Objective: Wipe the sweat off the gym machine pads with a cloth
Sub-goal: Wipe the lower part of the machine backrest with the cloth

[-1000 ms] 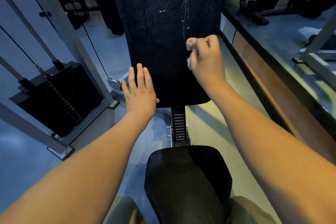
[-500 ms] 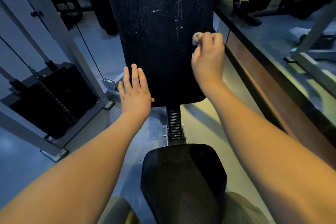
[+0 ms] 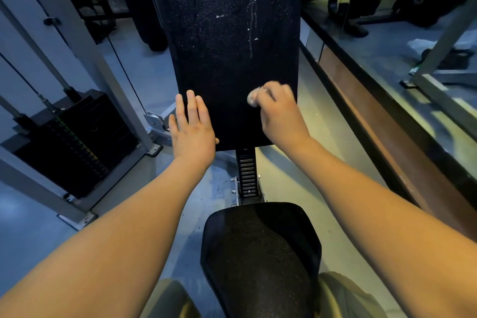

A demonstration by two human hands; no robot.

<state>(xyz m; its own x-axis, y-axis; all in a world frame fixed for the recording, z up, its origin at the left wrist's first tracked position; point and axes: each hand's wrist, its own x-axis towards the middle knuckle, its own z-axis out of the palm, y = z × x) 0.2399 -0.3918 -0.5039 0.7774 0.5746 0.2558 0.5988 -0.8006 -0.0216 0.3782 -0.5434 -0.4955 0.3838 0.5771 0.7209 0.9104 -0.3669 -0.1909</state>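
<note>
**Wiping stroke reaches the bottom of the back pad**

The right hand [image 3: 280, 116] has come down the back pad [image 3: 232, 54] in the last second. It was higher up by the pad's right edge and now sits low on the right side, near the bottom edge. Its fingers are clenched round a small pale cloth [image 3: 254, 98], wadded so tight that only a nub shows past the knuckles, and that nub is against the vinyl. The hand is blurred, so I take it to be mid-stroke.

The left hand [image 3: 192, 126] has not shifted. It lies flat on the pad's lower left corner, fingers straight and released, thumb hooked under the bottom edge, holding nothing.

To my eye this pass down the right side is almost spent, since little pad is left below the cloth before the adjustment post [image 3: 247, 173]. The white streaks [image 3: 251, 33] higher up are untouched, and so is the seat pad [image 3: 260, 253], so most of the job looks still ahead.

Room is uneven. Up and leftward across the pad is open. A dark-topped ledge [image 3: 382, 116] runs close along the right, so a wide swing there is tight. The weight stack [image 3: 74, 142] and its cables stand well clear on the left.
</note>
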